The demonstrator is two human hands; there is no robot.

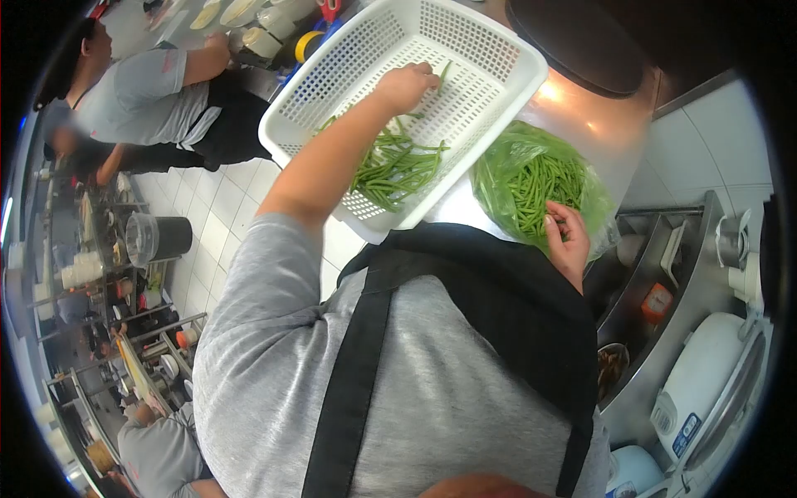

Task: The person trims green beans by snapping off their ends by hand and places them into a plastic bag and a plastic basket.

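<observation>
My left hand (407, 88) reaches into a white perforated plastic basket (282, 124), its fingers closed on a green bean (446, 75) that sticks out past the fingertips. A loose heap of green beans (398, 170) lies in the near part of the basket, partly covered by my forearm. To the right, a green plastic bag (498, 158) stands open on the metal counter, full of long green beans (544, 184). At the bag's near right side is my right hand (569, 242), thumb and fingertips drawn together against the beans; anything between them is hidden.
A large dark round lid or pan (581, 41) sits beyond the bag on the steel counter (614, 133). Below right are shelves with an orange-faced dial (657, 302). Yellow tape (308, 46) lies left of the basket. A co-worker (137, 95) stands at upper left, another person (158, 448) at lower left.
</observation>
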